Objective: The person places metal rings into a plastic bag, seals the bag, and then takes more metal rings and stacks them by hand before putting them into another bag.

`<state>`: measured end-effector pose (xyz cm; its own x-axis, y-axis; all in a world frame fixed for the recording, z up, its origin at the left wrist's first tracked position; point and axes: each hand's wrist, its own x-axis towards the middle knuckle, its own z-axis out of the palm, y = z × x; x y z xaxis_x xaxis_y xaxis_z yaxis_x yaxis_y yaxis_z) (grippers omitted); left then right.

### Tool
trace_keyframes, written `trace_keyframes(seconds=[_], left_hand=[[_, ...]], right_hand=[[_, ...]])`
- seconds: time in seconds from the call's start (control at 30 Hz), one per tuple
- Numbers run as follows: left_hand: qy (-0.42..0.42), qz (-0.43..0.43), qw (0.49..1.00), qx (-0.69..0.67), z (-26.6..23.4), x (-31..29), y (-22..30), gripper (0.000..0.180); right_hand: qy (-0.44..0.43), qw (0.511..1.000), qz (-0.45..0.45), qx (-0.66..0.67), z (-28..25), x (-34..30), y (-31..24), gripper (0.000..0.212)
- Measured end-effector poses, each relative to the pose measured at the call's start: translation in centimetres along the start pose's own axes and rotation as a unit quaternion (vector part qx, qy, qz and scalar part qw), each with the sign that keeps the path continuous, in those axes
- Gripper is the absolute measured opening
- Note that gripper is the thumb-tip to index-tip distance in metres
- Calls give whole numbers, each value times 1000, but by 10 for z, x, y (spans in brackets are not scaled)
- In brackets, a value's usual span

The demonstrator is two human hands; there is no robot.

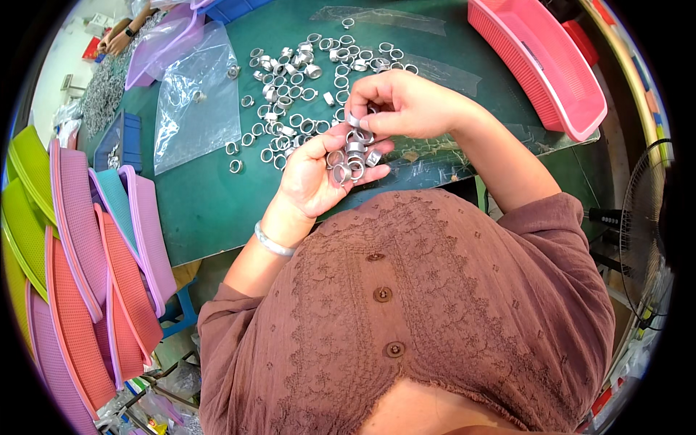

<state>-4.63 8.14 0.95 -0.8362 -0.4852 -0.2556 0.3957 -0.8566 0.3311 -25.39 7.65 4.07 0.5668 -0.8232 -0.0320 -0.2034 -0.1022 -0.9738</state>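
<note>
Palm up over the near part of the green table, my left hand (303,177) cradles several silver metal rings (355,148) on its curled fingers. They are band-like, with a wider, flatter section on some. Just above them my right hand (413,105) pinches one metal ring (354,120) between thumb and forefinger, close to the left fingertips. Part of that ring is hidden by the fingers. Beyond both hands, many more loose rings (296,92) lie scattered over the table, some flat and some overlapping.
A clear plastic bag (197,109) lies left of the rings. A pink basket (544,69) stands at the right. Stacked coloured baskets (80,239) crowd the left. Another person's hands (119,36) show at far left, near a metal heap (109,83). A fan (641,232) stands right.
</note>
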Motion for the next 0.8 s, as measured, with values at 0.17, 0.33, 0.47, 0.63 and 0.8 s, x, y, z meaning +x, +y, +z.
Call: trace_keyframes(seconds=[0.17,0.33,0.47,0.63,0.8], left_hand=[[-3,4,1000,-4,0,0,-2,46],[-3,8,1000,-9,2,-1,-1,50],[25,21,997,68,6,0,-2,51],[20,17,999,25,7,-2,-1,52],[-66,5,996,-59,-1,-1,3,56]], right_hand=[[4,1000,13,-27,1,1,-6,8],[44,999,-27,9,2,1,4,10],[49,999,-10,20,4,-1,0,9],[52,998,-15,24,5,-3,-3,7],[3,999,-30,-31,2,-10,-12,6]])
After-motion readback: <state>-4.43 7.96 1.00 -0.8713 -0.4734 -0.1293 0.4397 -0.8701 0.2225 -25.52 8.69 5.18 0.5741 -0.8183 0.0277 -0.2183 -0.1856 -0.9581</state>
